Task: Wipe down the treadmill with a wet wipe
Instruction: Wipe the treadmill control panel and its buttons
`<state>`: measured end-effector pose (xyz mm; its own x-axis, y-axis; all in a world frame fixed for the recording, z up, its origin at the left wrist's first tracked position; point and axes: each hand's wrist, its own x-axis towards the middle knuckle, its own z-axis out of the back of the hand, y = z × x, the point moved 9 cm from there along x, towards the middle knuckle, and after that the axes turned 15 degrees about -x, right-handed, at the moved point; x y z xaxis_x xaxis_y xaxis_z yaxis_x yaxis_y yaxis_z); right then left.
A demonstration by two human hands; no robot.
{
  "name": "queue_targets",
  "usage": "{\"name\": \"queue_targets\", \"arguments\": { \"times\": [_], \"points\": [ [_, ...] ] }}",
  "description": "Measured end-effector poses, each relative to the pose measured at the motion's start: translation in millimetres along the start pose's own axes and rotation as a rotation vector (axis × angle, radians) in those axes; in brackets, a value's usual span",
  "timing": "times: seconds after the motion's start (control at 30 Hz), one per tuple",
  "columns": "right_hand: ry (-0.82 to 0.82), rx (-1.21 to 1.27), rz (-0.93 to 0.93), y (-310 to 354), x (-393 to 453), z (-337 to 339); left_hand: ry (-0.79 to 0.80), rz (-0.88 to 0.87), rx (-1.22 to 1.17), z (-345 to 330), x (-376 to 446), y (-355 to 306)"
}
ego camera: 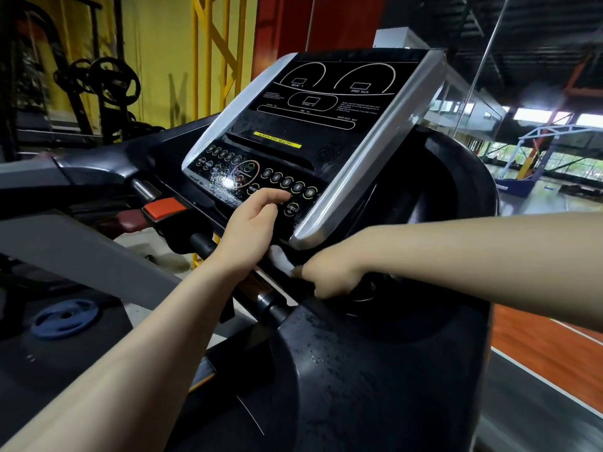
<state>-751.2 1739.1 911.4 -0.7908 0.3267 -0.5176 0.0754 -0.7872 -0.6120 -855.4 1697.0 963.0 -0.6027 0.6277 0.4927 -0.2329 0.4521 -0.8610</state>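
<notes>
While the near black shroud [342,370] of the treadmill is beaded with droplets, the right hand [329,272] curls its grip round a crumpled white wet wipe [284,261], pressed at the console's lower right corner. Wiping well probably means firm, overlapping strokes along that edge. Just beyond, the left hand [251,223] holds nothing, fingers loosely curled, one fingertip touching the button panel [277,177], left of the wipe.

A single head-worn view looks forward and down from close above the slanted black, silver-edged treadmill console [313,138], tilted clockwise.
</notes>
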Motion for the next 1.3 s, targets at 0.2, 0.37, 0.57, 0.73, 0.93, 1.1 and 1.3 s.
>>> {"name": "queue_targets", "arguments": {
  "times": [0.2,0.37,0.57,0.73,0.93,1.1,1.3],
  "points": [
    [-0.228,-0.082,0.102,-2.7,-21.2,13.8,0.004,-0.004,0.025,-2.0,-1.7,-3.2],
    [-0.601,-0.186,0.378,13.6,-55.1,21.5,0.006,0.005,0.026,-2.8,-1.5,-3.2],
    [-0.245,-0.131,0.166,-17.4,-72.6,-11.1,0.003,0.023,0.041,-3.2,-4.6,-5.8],
    [-0.163,-0.013,-0.130,-55.8,-67.4,-6.6,-0.008,0.013,0.055,-3.9,-5.6,-9.3],
    [-0.113,-0.048,0.011,-31.9,-42.8,-12.2,0.005,0.010,0.042,-3.5,-4.5,-7.0],
    [0.116,0.290,0.043,-31.8,-51.2,-40.9,0.000,0.020,0.040,-3.8,-1.8,-4.5],
    [0.136,-0.240,0.006,-34.6,-38.4,-48.7,0.018,0.002,0.055,-5.6,-4.2,-7.8]
  ]
}}
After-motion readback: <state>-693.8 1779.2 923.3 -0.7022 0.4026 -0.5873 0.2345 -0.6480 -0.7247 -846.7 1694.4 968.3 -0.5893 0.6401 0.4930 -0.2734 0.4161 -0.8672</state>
